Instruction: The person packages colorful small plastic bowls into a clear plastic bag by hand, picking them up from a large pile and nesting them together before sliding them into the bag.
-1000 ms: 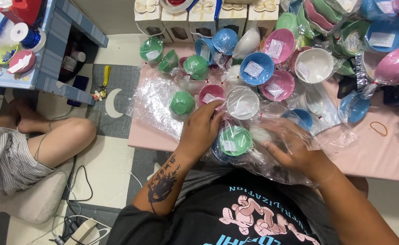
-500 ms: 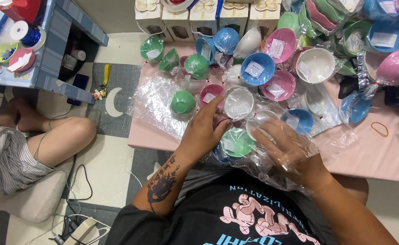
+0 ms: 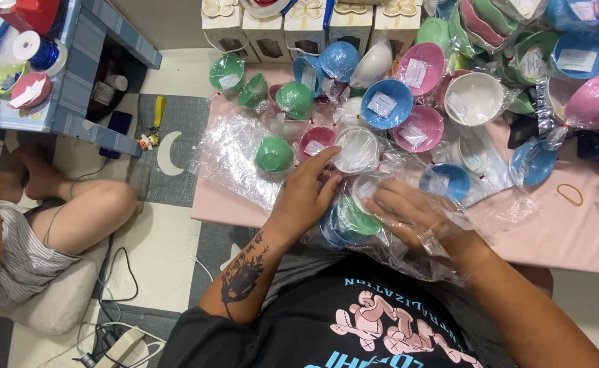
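Clear, crinkled plastic wrap (image 3: 395,204) is seen bunched at the near edge of the pink bench (image 3: 558,232), and both hands are engaged with it. The left hand (image 3: 304,197) is laid palm down on the wrap with fingers extended and loosely spread, not clenched, its fingertips just short of a wrapped white bowl (image 3: 355,150). The right hand (image 3: 418,217) is pressed flat, partly under a fold of the film, fingers pointing left toward the other hand; no closed grip is formed. Between and beneath the two hands a green bowl (image 3: 357,219) is held inside the wrap, stacked against a blue bowl (image 3: 330,232) whose rim shows at the bench edge. The stack lies directly under the palms, slightly nearer the left hand, with the bowl mouths facing roughly upward. The bowls are smooth, round and glossy, and the film is thin and reflective. Further bowls in pink, blue, green and white are spread across the bench beyond, among them a loose green bowl (image 3: 273,154). A rubber band (image 3: 570,195) lies apart to the right. A seated person's knee (image 3: 102,204) is visible at the left on the floor.
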